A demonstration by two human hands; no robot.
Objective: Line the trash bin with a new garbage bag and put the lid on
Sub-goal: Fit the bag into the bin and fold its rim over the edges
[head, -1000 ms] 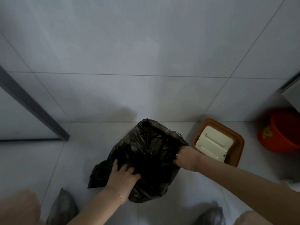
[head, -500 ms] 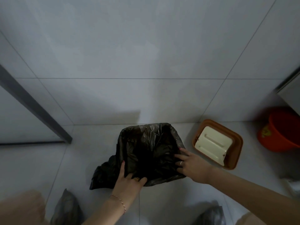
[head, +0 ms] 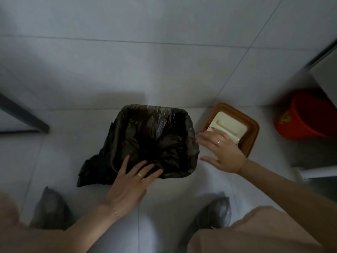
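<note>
A black garbage bag [head: 155, 136] is stretched over the square mouth of the trash bin, which it hides entirely; loose bag hangs down the left side. My left hand [head: 131, 181] lies flat with fingers spread on the bag's near edge. My right hand [head: 221, 151] hovers open between the bin's right side and the lid, its fingertips over the lid's near corner. The lid [head: 251, 130] is brown with a cream swing flap and lies on the floor to the right of the bin.
A red bucket [head: 308, 119] stands at the far right by a cabinet edge [head: 321, 57]. A dark door frame [head: 23, 115] runs in from the left. My feet in dark shoes [head: 50, 207] are near the bin on the white tiled floor.
The bag has been pulled fully over the bin's rim. My right hand let go of the bag and moved right toward the lid. The left hand flattened on the near edge.
</note>
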